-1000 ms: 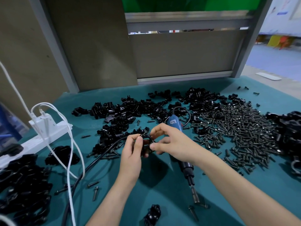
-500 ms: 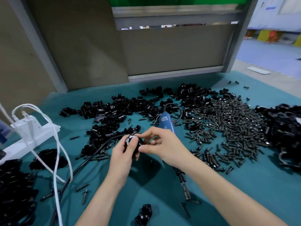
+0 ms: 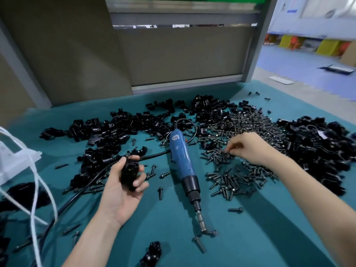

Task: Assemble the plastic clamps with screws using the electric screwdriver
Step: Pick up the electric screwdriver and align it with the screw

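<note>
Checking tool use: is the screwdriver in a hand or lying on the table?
The screwdriver lies on the table, untouched; left hand holds a clamp, right hand at the screws.

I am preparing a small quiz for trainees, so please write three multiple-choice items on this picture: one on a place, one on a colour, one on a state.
1. Where does the electric screwdriver lie?
A. On the teal cover, between the left hand and the right hand
B. Inside a box
C. On the white power strip

2. What colour is its body?
A. Red
B. Blue
C. Yellow

3. What does the left hand do?
A. Lies flat and empty
B. Grips the screwdriver
C. Holds a black clamp

Answers:
1 A: it lies flat on the cover and no hand touches it.
2 B: the handle is blue, with a black collar near the bit.
3 C: its fingers curl round the clamp.
</note>
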Demonstrator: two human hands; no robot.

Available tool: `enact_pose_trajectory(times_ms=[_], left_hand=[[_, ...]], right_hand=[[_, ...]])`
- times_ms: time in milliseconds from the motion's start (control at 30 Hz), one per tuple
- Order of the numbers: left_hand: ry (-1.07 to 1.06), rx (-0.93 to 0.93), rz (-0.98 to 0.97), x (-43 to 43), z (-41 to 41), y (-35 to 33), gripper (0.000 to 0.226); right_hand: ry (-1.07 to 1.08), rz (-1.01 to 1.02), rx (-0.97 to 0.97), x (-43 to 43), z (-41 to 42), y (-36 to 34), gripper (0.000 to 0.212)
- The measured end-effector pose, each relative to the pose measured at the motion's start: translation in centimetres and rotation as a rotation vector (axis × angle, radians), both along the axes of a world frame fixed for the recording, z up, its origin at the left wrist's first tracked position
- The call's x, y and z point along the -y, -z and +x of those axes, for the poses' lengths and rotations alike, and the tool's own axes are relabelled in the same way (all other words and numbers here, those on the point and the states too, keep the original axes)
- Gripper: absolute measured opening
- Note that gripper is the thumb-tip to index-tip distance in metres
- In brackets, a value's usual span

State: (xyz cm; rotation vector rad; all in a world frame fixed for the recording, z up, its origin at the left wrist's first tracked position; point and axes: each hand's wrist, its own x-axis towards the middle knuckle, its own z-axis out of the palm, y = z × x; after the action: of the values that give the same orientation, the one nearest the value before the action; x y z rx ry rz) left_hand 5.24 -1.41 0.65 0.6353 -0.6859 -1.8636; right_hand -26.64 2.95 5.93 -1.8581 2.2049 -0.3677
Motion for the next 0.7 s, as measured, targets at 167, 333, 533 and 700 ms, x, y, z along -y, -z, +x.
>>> enact_pose_trajectory(times_ms=[167, 333, 533, 700], left_hand=[[0.075, -0.071, 0.055, 0.0, -0.2, 0.0, 0.034], [0.124, -0.076, 0.066, 0.2, 0.0, 0.2, 0.033], [0.158, -0.054, 0.076, 0.4, -0.2, 0.2, 0.031], [0.163, -0.084, 0.092, 0.3, 0.0, 0.0, 0.029]], right_hand=[[-0.111, -0.045, -0.049, 0.5, -0.3, 0.8, 0.019], [-0.188, 0.054, -0.099, 1.1, -0.3, 1.3, 0.020], [-0.238, 0.083, -0.165, 1.3, -0.3, 1.3, 0.013], [-0.210, 0.211, -0.117, 1.4, -0.5, 1.0, 0.015]])
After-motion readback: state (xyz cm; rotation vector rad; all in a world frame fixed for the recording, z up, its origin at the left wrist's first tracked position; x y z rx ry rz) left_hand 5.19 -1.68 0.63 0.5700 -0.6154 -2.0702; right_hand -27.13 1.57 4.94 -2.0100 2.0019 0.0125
